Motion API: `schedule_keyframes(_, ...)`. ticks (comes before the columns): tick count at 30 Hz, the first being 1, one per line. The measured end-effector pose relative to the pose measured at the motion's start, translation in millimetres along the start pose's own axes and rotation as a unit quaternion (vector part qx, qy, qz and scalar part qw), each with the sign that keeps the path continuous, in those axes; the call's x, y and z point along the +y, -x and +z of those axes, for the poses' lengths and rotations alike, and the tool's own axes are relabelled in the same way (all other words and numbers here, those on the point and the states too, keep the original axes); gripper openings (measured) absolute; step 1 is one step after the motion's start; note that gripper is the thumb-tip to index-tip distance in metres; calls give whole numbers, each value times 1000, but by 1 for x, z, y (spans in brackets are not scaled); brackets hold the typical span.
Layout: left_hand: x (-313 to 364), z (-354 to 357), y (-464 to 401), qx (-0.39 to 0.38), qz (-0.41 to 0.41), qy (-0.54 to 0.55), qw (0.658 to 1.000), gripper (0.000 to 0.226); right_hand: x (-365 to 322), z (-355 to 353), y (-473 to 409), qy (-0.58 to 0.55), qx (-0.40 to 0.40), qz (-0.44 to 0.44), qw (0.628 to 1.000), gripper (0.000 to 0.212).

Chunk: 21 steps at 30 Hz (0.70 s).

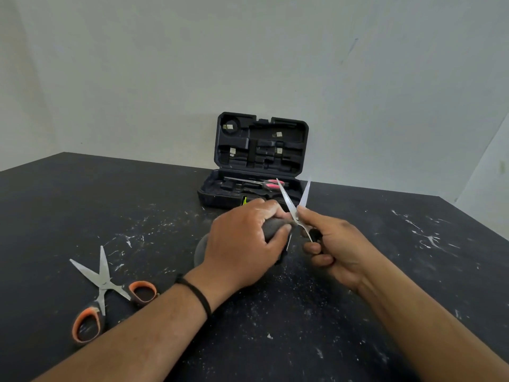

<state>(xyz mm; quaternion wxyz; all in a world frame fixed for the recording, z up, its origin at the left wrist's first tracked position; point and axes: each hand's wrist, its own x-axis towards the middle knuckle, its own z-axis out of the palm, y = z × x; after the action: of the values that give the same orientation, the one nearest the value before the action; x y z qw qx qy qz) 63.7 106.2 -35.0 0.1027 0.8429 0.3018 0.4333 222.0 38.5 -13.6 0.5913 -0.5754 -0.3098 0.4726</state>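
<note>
Holding small scissors [287,200] up over mid-surface, blades spread in a V with the tips toward 12 o'clock. The right hand [330,244] has its grip curled round the dark handles, thumb and forefinger pinching near the pivot, likely to keep the blades apart and steady. The left hand [242,244] grips a grey block [274,227], fingers wrapped over it, with the block's end touching the scissors just below the pivot. Judged: the blades are being rubbed, for sharpening or cleaning, and the open V exposes an edge to the block. A grey rounded shape shows under the left hand; what it is, cannot tell.

Orange-handled scissors [103,282] lie open on the dark surface [82,202] at 8 o'clock, well apart. Pale flecks and scratches are scattered over the surface.

A black tool case [261,144] stands open at 12 o'clock against the wall, with a pink-handled tool [272,183] in its tray. The lid's moulded slots carry small pale labels, too small to read. No brand is legible anywhere.
</note>
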Motion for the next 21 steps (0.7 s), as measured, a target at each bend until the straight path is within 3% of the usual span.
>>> schedule_keyframes(10,-3,-1,1,-176,3,-93,980,19,0,-19,-17,-69,108,-3,992,24)
schedule_keyframes(12,-3,-1,2,-159,1,-87,983,17,0,-22,-18,-66,126,-16,990,25)
schedule_keyframes(16,-3,-2,2,-54,-18,-31,998,13,3,-17,-16,-44,121,-28,991,25)
schedule_keyframes(21,0,6,3,-84,2,-99,992,21,9,-5,-15,-5,106,-42,993,24)
